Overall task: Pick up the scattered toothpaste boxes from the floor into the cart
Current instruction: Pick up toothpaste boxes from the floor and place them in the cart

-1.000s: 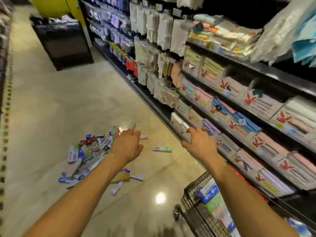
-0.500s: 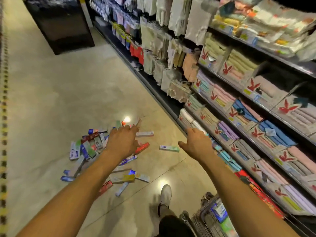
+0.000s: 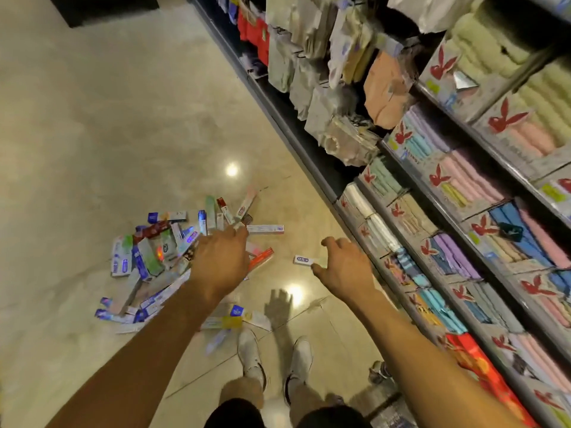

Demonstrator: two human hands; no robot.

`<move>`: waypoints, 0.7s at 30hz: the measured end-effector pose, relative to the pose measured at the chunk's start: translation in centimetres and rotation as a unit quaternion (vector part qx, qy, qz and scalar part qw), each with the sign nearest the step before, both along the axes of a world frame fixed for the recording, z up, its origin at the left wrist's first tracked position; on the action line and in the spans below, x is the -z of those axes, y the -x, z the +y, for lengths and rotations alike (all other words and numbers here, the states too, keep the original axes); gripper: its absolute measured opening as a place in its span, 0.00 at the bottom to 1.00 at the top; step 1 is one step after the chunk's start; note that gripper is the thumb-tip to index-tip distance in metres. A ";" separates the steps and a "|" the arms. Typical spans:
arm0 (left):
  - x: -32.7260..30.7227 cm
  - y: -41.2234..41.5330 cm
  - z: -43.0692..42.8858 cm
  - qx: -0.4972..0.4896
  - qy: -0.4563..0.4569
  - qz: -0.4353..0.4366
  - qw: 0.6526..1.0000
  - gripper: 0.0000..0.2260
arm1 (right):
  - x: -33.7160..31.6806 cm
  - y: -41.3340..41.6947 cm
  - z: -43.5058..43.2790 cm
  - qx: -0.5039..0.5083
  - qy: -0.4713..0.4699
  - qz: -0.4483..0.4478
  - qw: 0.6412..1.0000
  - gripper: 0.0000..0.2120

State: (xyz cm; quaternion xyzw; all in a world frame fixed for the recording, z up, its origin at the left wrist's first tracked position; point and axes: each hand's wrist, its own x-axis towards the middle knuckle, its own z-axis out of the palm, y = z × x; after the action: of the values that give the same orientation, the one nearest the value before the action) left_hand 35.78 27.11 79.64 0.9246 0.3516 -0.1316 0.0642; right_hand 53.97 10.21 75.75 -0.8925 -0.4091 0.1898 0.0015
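A heap of toothpaste boxes (image 3: 154, 251) in blue, green, red and white lies scattered on the tiled floor at the left. One single white and green box (image 3: 304, 260) lies apart, to the right of the heap. My left hand (image 3: 221, 261) hovers over the heap's right edge with relaxed fingers, holding nothing. My right hand (image 3: 343, 267) reaches down right beside the single box, fingers loosely spread and empty. Only a corner and a wheel of the cart (image 3: 381, 373) show at the bottom right.
Shelves (image 3: 463, 211) stacked with folded towels and hanging cloths run along the right side of the aisle. My white shoes (image 3: 275, 356) stand just behind the boxes. A dark display stand (image 3: 102, 7) is at the far end.
The view has tipped downward and I have stepped closer to the heap. Both hands have dropped lower toward the boxes. The cart has slid almost out of view at the bottom right.
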 end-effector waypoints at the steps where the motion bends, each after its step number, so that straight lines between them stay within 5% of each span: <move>1: 2.1 -0.8 1.3 -0.003 0.013 -0.002 1.000 0.18 | 2.1 -0.5 1.0 0.000 0.004 0.000 1.000 0.27; 10: 33.4 -6.2 8.2 -0.019 -0.005 -0.041 0.999 0.22 | 32.0 -4.7 4.7 0.022 0.023 0.003 0.999 0.29; 16: 55.4 -8.4 7.8 -0.043 0.036 0.078 0.995 0.18 | 51.9 -7.6 5.3 0.034 0.014 -0.002 0.999 0.30; 21: 67.8 -9.0 8.5 -0.044 0.045 0.031 0.998 0.18 | 64.2 -10.1 5.3 0.031 0.031 0.012 0.999 0.32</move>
State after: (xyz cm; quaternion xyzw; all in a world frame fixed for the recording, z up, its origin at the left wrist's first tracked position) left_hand 44.77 35.59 11.87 0.8998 0.3875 -0.1730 0.1008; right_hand 64.03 15.49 11.58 -0.9019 -0.3755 0.2130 -0.0155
